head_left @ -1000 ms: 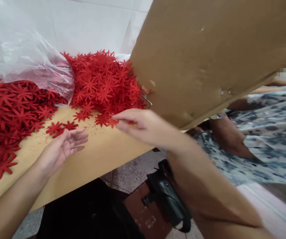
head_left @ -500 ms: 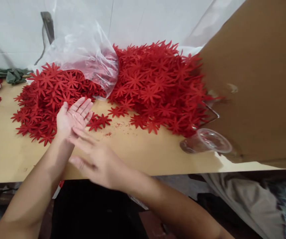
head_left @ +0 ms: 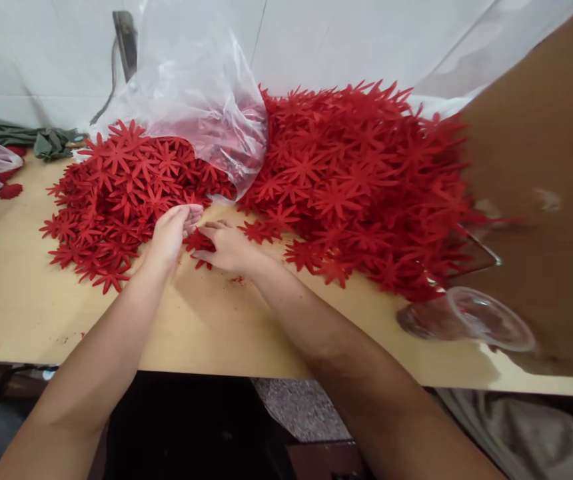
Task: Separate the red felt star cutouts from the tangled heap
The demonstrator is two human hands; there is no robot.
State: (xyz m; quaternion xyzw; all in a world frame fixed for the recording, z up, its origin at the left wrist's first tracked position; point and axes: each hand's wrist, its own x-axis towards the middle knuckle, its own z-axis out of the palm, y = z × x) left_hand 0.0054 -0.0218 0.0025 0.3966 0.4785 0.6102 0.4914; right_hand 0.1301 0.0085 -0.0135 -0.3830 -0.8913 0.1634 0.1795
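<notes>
Table: the pale wooden tabletop (head_left: 41,300) carries everything, the work right at its middle
Heaps: two mounds of red star-shaped felt flowers, the bigger one (head_left: 361,180) right, the smaller (head_left: 116,193) left, a clear plastic bag (head_left: 201,100) draped between them
Cup: a clear plastic cup (head_left: 466,320) lies tipped near the cardboard sheet (head_left: 551,200)
Hands: left hand (head_left: 169,237) and right hand (head_left: 226,247) meet, fingertips pinching a loose red felt flower (head_left: 197,241) on the tabletop between the heaps
Tip: best lift one piece only, petals flat, clear of neighbours
</notes>
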